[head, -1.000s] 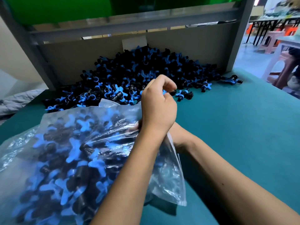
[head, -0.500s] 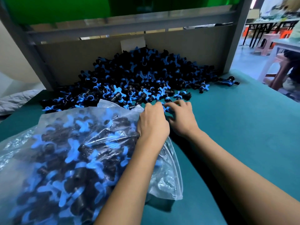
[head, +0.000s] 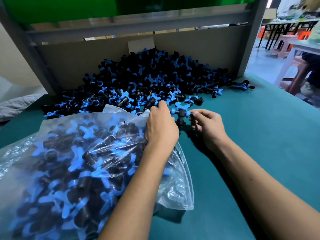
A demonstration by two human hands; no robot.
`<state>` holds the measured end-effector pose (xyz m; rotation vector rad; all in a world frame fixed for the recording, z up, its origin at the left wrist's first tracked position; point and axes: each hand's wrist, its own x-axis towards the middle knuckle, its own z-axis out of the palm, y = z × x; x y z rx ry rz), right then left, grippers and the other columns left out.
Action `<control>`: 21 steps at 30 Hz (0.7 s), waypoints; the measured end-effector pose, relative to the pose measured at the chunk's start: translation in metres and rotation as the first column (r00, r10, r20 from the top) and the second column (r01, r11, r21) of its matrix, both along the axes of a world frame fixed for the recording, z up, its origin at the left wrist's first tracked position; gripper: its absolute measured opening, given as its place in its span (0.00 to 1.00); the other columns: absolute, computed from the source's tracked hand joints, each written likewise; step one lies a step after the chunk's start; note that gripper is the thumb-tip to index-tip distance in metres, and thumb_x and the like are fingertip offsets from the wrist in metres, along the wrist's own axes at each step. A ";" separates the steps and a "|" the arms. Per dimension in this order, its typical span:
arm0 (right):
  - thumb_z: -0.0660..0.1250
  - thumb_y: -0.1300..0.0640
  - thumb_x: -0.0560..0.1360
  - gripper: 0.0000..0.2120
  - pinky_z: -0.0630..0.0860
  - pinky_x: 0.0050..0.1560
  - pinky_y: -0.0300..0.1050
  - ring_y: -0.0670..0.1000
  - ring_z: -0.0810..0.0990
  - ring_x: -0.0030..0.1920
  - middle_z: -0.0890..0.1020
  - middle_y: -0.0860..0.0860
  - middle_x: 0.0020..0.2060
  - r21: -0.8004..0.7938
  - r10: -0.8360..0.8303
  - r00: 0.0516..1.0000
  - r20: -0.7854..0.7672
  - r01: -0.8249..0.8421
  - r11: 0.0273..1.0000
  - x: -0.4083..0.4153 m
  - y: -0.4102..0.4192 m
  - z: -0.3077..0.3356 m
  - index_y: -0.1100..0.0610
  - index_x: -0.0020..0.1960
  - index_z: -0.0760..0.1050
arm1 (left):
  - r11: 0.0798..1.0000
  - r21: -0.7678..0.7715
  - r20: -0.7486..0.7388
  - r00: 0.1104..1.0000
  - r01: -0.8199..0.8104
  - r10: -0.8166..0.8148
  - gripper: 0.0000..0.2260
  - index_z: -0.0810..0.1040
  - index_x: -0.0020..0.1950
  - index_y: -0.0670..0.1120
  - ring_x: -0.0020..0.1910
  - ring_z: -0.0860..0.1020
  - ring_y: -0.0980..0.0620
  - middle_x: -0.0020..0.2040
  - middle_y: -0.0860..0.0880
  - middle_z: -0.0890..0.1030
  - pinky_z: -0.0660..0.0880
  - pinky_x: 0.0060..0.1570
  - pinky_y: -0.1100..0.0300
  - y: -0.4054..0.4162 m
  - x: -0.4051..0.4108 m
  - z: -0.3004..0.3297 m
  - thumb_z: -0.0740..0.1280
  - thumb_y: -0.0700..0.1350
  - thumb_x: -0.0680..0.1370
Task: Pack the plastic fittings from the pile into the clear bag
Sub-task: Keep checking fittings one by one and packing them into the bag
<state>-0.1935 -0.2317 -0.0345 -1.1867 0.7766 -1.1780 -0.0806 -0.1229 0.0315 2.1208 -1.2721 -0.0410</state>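
Observation:
A big pile of black and blue plastic fittings (head: 152,78) lies against the cardboard back wall. The clear bag (head: 72,163), well filled with fittings, lies at the lower left with its mouth toward the pile. My left hand (head: 161,126) rests on the bag's mouth edge, fingers reaching to the pile's front. My right hand (head: 207,126) pinches one end of a black and blue T fitting (head: 181,114), held between both hands just off the green table; whether the left fingers also grip it is hidden.
The teal table top (head: 259,135) stretches to the right. A grey metal frame (head: 251,37) and a cardboard panel (head: 78,58) close the back. Loose fittings (head: 244,84) lie at the pile's right edge. Stools (head: 297,75) and tables stand beyond the table's right side.
My right hand came out from under the left, reached the pile's front edge and lifted a T fitting. The left hand lowered onto the bag's mouth and stretched toward the pile.

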 end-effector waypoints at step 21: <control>0.78 0.58 0.68 0.12 0.79 0.43 0.37 0.46 0.79 0.39 0.84 0.54 0.42 0.046 0.293 0.936 0.194 -0.306 0.951 -0.013 -0.001 -0.002 0.58 0.50 0.85 | 0.983 -0.178 -0.337 0.936 0.044 -0.103 0.06 0.81 0.48 0.55 0.40 0.78 0.60 0.43 0.58 0.81 0.69 0.37 0.67 -0.013 0.013 -0.008 0.77 0.47 0.76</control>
